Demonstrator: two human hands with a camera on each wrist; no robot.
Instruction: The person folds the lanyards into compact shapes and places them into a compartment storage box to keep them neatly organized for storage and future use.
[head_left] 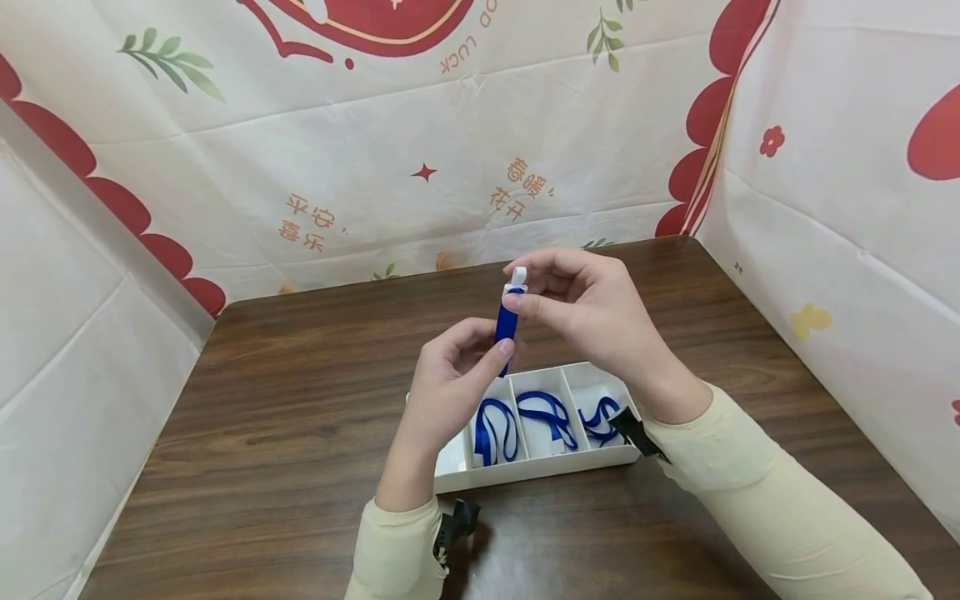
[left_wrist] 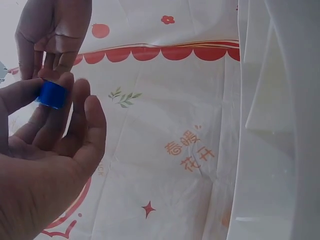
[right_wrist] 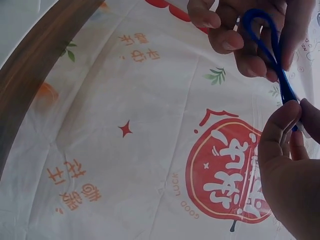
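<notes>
A blue lanyard (head_left: pixel 507 323), folded into a narrow bundle, is held upright over the white divided box (head_left: pixel 534 477). Its white plastic end piece (head_left: pixel 519 277) points up. Thumb and fingers of my left hand (head_left: pixel 450 385) pinch the lower part of the bundle. My right hand (head_left: pixel 603 321) pinches the top, just below the white end. In the right wrist view the strap (right_wrist: pixel 285 89) forms a loop at the left hand's end. The left wrist view shows the bundle's blue folded end (left_wrist: pixel 52 94) between thumb and fingers.
Coiled blue lanyards lie in box compartments on the left (head_left: pixel 495 432), middle (head_left: pixel 553 414) and right (head_left: pixel 600 418). The box stands on a brown wooden table (head_left: pixel 285 417). Printed white cloth (head_left: pixel 360 150) hangs behind and at both sides.
</notes>
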